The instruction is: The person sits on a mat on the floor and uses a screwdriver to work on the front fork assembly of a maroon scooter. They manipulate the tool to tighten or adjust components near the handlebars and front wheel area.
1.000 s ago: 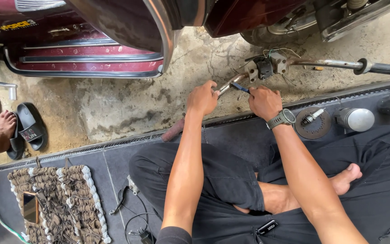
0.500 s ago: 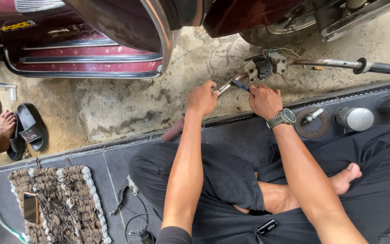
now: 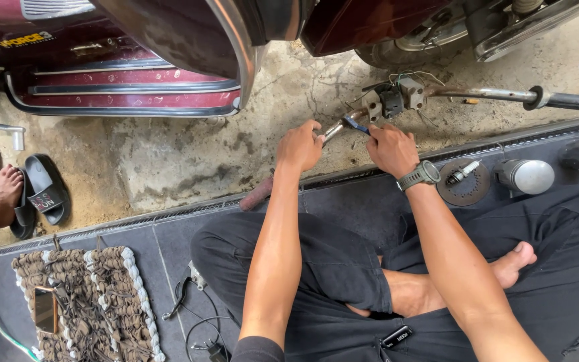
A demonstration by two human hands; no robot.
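Between the two hands, a detached motorcycle handlebar (image 3: 437, 94) is lying across the concrete floor (image 3: 169, 154), its switch housing (image 3: 391, 100) just beyond the right knuckles. The left hand (image 3: 299, 145) is gripping the bar's near end, fingers curled shut, while the right hand (image 3: 391, 149) is pinching a blue-handled tool (image 3: 356, 123) against it. Open concrete is stretching leftward of the left hand, whereas a maroon motorcycle body (image 3: 169, 53) is crowding the far side and a floor-drain edge (image 3: 343, 175) is running just under both wrists.
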